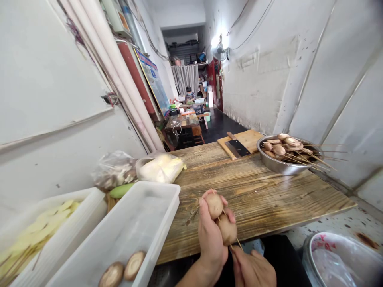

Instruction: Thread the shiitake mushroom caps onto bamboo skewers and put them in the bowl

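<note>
Skewers (238,241) partly hidden inside mushrooms (226,230)

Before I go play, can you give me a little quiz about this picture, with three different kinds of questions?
1. Count: how many loose mushrooms show in the white plastic tray?
2. Pick one: which hand cups the skewered mushrooms, left or right?
3. Fill the gap: the cleaver lies on the ____.

Key:
1. Two.
2. The left hand; the right hand pinches the lower end of the skewers.
3. Wooden cutting board.
</note>
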Demonstrator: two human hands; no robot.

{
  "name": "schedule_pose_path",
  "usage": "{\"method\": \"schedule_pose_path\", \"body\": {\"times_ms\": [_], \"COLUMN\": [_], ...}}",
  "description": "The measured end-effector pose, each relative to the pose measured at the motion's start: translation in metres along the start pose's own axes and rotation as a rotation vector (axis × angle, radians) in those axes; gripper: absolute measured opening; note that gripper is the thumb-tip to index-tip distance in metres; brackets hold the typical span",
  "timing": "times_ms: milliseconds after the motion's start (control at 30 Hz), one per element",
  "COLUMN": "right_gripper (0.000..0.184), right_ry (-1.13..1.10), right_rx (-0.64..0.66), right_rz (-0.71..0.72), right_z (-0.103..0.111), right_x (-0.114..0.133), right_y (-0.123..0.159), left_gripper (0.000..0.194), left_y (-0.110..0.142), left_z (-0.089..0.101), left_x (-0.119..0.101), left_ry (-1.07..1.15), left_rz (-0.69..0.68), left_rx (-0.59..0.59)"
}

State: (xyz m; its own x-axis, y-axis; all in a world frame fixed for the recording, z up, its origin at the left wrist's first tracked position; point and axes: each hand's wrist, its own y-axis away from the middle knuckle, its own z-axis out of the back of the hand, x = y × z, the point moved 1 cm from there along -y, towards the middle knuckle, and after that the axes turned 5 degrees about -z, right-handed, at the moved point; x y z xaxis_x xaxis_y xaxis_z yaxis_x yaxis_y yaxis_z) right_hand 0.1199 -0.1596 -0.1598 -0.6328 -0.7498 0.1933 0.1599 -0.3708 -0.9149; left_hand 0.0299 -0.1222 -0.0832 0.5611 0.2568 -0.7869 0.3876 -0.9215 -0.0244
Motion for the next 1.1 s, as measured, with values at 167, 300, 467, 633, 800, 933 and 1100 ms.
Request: {"method": "schedule_pose_path", "body": {"times_ms": [167, 300, 467, 633, 800, 933, 1100], "right_gripper": [0.022, 0.026, 0.027, 0.019, 0.027, 0.028, 0.024], "right_ry": [0.063, 0.061, 0.007, -0.021, -0.024, -0.001, 0.033], "right_rx": [0.038, 0.056, 0.146, 0.157, 0.201, 0.233, 0.223], "right_rz": [-0.041, -0.081, -0.093, -0.088, -0.091, -0.06, -0.006], "right_z": [0.0, -0.001, 0.001, 0.007, 0.009, 0.007, 0.006], "right_x": [0.006, 0.01, 0.007, 0.002, 0.001, -0.002, -0.007], "right_y": [-0.004, -0.014, -0.022, -0.016, -0.009, 0.003, 0.023], "left_gripper": [0.037, 0.037, 0.035, 0.035, 0.035, 0.034, 0.033], "left_y": [0.0, 0.001, -0.003, -0.009, -0.013, -0.011, -0.005], "left_z": [0.0, 0.0, 0.002, 0.007, 0.01, 0.007, 0.004], "left_x": [0.0, 0.001, 0.003, 0.003, 0.0, -0.002, -0.003], "left_ry": [-0.026, -0.035, -0.019, 0.008, 0.045, 0.061, 0.071], "left_rz": [-0.004, 0.015, 0.026, 0.009, -0.025, -0.016, -0.028], "left_rx": [-0.029, -0.024, -0.037, 0.019, 0.064, 0.077, 0.077]}}
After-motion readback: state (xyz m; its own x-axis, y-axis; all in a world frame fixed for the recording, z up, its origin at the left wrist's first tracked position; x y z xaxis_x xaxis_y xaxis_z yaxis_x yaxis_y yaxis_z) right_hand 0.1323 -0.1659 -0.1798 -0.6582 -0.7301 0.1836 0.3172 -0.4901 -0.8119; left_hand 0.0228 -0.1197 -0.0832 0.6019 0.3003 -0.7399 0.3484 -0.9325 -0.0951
